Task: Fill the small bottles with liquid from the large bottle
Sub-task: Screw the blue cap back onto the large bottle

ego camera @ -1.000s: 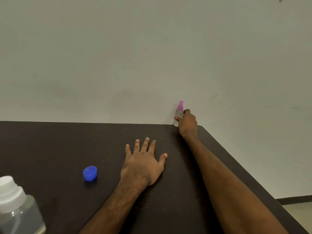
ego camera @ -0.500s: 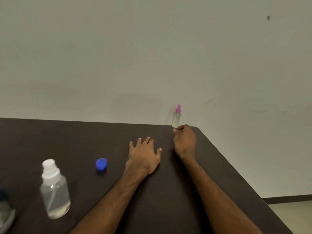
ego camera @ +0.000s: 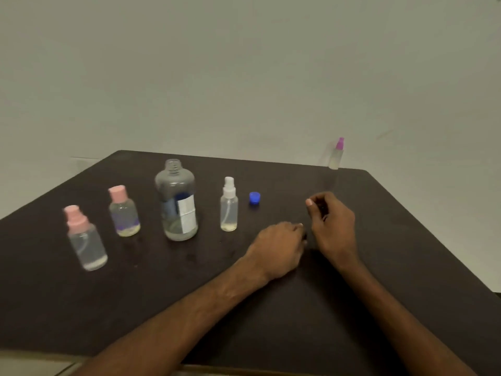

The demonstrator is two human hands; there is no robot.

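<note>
The large bottle (ego camera: 176,202) stands upright near the middle of the dark table (ego camera: 379,280), its neck uncapped; a white label faces the camera and only a shallow layer of clear liquid shows at its base. Its blue cap (ego camera: 254,198) lies on the table to the right, beyond the white spray bottle (ego camera: 229,204), which stands just beside the large bottle with a little pale liquid at the bottom. Left of the large bottle stands a pink-capped bottle (ego camera: 124,210), and further left and nearer the camera a pink spray bottle (ego camera: 85,240). Both are smeared by blur, so their fill levels are hard to read. A purple-topped spray bottle (ego camera: 336,154) stands apart at the far right corner against the wall, too small to judge its contents. The left hand (ego camera: 279,245) rests on the table with fingers curled under, gripping nothing visible. The right hand (ego camera: 332,221), just beside it, is also curled and holds nothing.
</note>
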